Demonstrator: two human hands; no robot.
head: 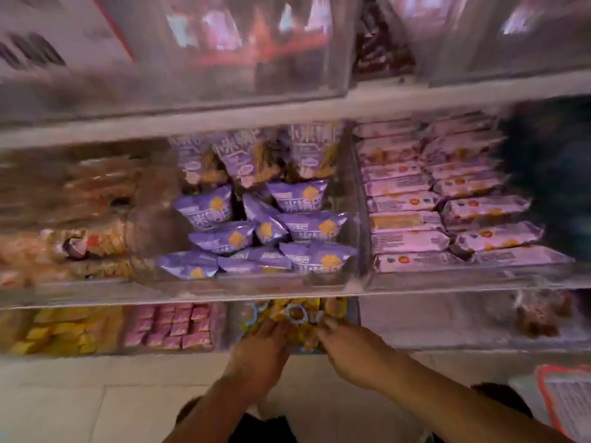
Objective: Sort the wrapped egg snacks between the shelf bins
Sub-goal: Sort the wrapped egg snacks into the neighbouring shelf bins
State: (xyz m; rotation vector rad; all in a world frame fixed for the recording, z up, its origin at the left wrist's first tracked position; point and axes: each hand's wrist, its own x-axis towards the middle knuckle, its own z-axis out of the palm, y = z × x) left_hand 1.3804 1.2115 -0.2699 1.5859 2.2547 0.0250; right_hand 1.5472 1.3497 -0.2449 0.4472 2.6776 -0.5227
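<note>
Both hands reach into the lowest shelf bin (353, 321), the clear compartment directly ahead of the person. The left hand (260, 345) and the right hand (347, 350) sit close together, almost side by side, their fingers buried in a heap of wrapped egg snacks (295, 313) — yellow packets with blue-ringed pictures of brown eggs. The right hand's fingers look curled round packets at the near edge of the heap; the left hand's fingers lie over the pile, and motion blur makes it impossible to tell whether they grip anything.

To the left of the hands, in neighbouring compartments of the same shelf, lie pink square packets (174, 324) and, further left, yellow packets (60, 330). To the right of the right hand the next compartment holds a few brownish wrapped items (540, 318) at its far end. Above the hands, one shelf up, stand purple snack bags (265, 228), with pale pink bars (447, 199) stacked up and to the right.

The main risk, judging from here, is spillage: slick wrappers scooped in loose handfuls could slip over the bin's low front lip onto the floor below the wrists. A second risk is mixing — the neighbouring packets are also yellow, so a handful carried leftward could land in the wrong compartment.
</note>
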